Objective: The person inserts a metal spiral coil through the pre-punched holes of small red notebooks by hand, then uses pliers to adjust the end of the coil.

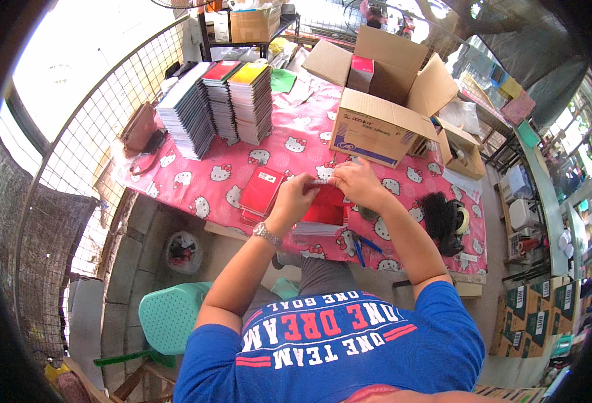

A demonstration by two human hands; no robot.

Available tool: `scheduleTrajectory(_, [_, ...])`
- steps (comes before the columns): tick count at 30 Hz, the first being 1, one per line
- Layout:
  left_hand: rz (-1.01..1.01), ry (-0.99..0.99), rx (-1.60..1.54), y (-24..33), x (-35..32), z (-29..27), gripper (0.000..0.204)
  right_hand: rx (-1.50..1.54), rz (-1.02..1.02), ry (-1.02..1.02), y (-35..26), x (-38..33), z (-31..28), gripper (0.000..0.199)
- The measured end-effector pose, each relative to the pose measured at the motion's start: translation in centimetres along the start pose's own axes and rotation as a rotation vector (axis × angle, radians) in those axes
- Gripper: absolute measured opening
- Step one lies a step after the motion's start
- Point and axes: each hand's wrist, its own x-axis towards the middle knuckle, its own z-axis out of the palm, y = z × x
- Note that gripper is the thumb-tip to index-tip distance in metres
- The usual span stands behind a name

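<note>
My left hand (297, 196) and my right hand (358, 183) meet over the far edge of a stack of red-covered notebooks (325, 213) at the table's near side. Fingers of both hands are closed in a pinch around a small, pale, narrow piece (319, 181) at that edge; its kind is too small to make out. Just left of my left hand lies a smaller pile of red notebooks (262, 191) with a white label on top. Blue-handled pliers (361, 248) rest near the front edge, below my right forearm.
Tall notebook stacks (219, 104) stand at the back left beside a brown bag (138, 127). An open cardboard box (375, 127) occupies the back right. A black bundle of thin strands (437, 218) and a tape roll (462, 220) lie right. A green stool (172, 319) stands left.
</note>
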Motion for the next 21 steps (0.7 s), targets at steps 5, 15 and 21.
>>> scheduleTrajectory(5, [-0.008, 0.005, 0.002, -0.5, -0.1, -0.1, 0.021, 0.102, 0.042, 0.086, -1.1, -0.1, -0.4, 0.029])
scheduleTrajectory(15, [0.000, 0.009, 0.039, -1.0, -0.1, 0.3, 0.022, 0.240, 0.061, 0.166, -1.8, -0.1, -0.2, 0.018])
scheduleTrajectory(21, [0.012, 0.020, 0.037, -1.0, -0.3, 0.4, 0.021, 0.201, 0.016, 0.220, -2.4, -0.4, -0.4, 0.015])
